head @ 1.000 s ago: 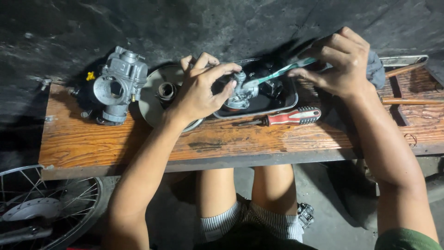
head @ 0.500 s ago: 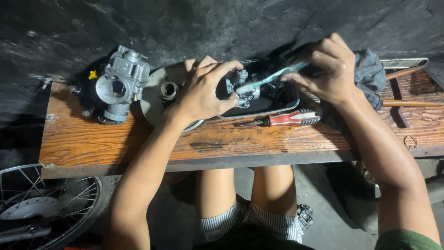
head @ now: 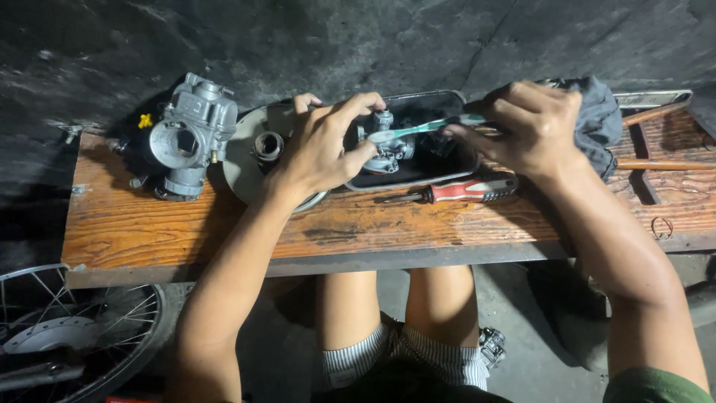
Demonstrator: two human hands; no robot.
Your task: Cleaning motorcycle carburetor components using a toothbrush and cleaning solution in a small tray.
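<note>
Wooden bench: two carburetors, one toothbrush, one screwdriver.

small motorcycle repair workshop, informal, floor-level. evidence: worn, oil-stained wooden table set against dark, rough, grimy wall. bare metal carburettor stands on table beside round metal dish with loose fitting. dark tray holds small engine part. red-handled screwdriver lies on table. greasy rag at right end. spoked wheel stands on concrete floor, lower left.
</note>
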